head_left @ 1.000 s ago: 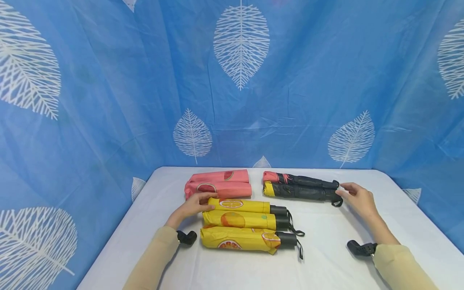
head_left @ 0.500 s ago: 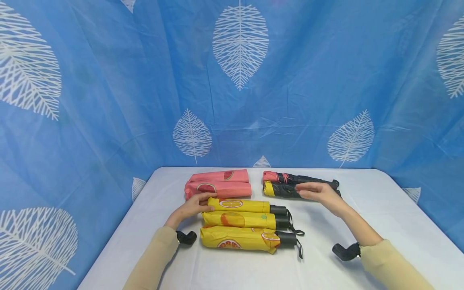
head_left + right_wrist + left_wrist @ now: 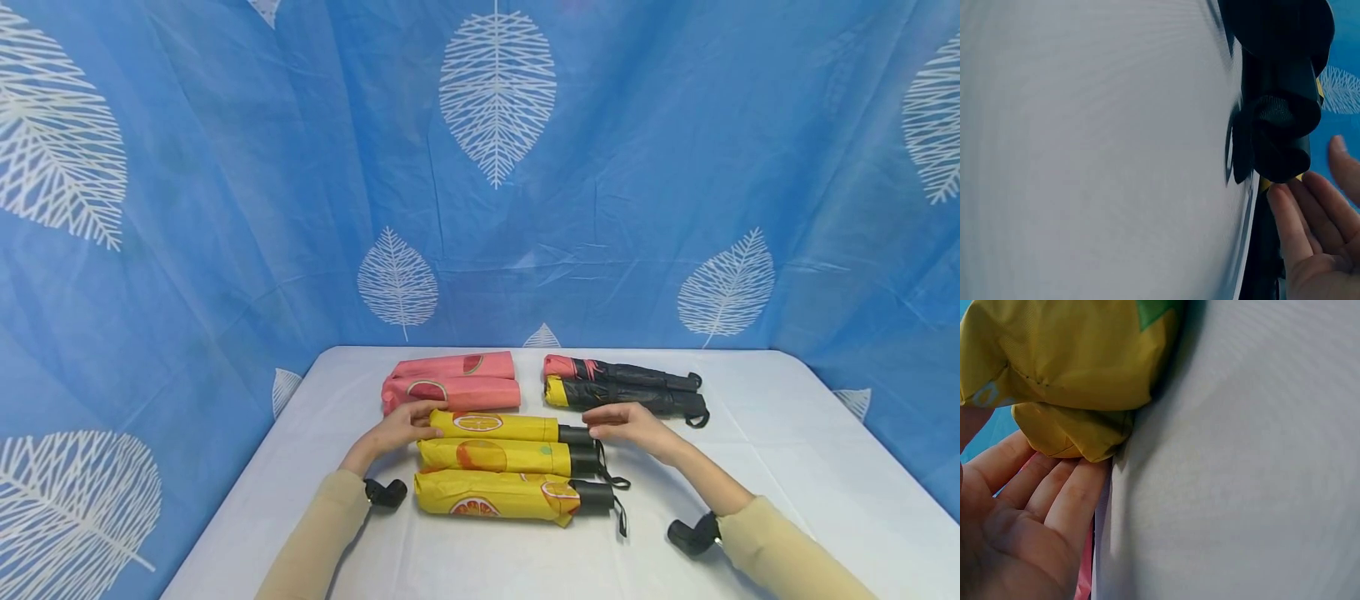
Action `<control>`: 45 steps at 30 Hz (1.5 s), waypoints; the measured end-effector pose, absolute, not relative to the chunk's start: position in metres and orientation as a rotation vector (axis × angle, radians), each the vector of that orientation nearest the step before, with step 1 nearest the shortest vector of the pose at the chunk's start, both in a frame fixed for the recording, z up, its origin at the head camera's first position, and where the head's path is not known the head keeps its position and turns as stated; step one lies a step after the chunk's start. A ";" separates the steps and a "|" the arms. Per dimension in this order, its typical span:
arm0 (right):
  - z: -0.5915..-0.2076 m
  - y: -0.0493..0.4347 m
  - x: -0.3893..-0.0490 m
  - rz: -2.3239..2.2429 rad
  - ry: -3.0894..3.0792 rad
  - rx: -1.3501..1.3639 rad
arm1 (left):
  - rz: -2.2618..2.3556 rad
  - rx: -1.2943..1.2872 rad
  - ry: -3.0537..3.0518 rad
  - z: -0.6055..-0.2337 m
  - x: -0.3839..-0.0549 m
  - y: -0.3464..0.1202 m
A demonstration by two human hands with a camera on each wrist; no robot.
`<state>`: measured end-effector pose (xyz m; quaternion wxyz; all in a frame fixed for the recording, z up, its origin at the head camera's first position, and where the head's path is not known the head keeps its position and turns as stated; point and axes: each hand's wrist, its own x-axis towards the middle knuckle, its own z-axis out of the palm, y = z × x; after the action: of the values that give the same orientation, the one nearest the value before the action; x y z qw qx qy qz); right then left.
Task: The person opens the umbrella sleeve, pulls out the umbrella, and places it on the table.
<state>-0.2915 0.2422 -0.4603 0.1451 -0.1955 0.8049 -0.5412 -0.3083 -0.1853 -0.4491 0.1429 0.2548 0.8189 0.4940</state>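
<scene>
Three folded yellow umbrellas with fruit prints lie side by side in the head view: a back one (image 3: 498, 426), a middle one (image 3: 517, 457) and a front one (image 3: 498, 495). Their black handles point right. My left hand (image 3: 396, 432) is at the back umbrella's left end, its fingers fairly straight along the far side; the left wrist view shows these fingers (image 3: 1075, 494) touching the yellow cloth (image 3: 1072, 431). My right hand (image 3: 636, 429) is beside that umbrella's handle (image 3: 574, 435), thumb apart from the extended fingers (image 3: 1288, 219). Whether it touches the handle is hard to tell.
Behind lie two pink watermelon-print umbrellas (image 3: 480, 392) on the left. Two mostly black folded umbrellas (image 3: 633, 393) lie at the back right. A white cloth covers the table (image 3: 465, 567); a blue curtain (image 3: 600, 192) hangs behind it and at the sides.
My right hand has moved left and nearer, from the black umbrellas' right end to the back yellow umbrella's handle. The left hand and the umbrellas have stayed in place.
</scene>
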 end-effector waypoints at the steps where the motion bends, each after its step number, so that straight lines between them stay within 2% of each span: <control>1: -0.462 0.241 -0.292 -1.542 2.337 -0.580 | 1.428 0.728 2.364 -0.453 -0.310 -0.186; 6: -0.469 0.239 -0.294 -1.457 2.407 -0.621 | 1.463 0.724 2.365 -0.476 -0.323 -0.192; 15: -0.475 0.240 -0.298 -1.369 2.491 -0.719 | 1.512 0.712 2.360 -0.479 -0.326 -0.191; 20: -0.478 0.238 -0.298 -1.419 2.495 -0.688 | 1.500 0.671 2.387 -0.477 -0.327 -0.190; 27: -0.462 0.233 -0.301 -1.757 2.332 -0.486 | 1.574 0.612 2.414 -0.456 -0.330 -0.189; 33: -0.441 0.223 -0.303 -2.183 1.949 -0.374 | 1.746 0.599 2.391 -0.428 -0.330 -0.185; 45: -0.422 0.209 -0.294 -2.141 1.985 -0.192 | 1.768 0.594 2.456 -0.412 -0.322 -0.181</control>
<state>-0.2938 0.2089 -0.4219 0.1075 -0.0654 0.6746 -0.7274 -0.3222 -0.1812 -0.4118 0.0288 0.1926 0.7960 0.5731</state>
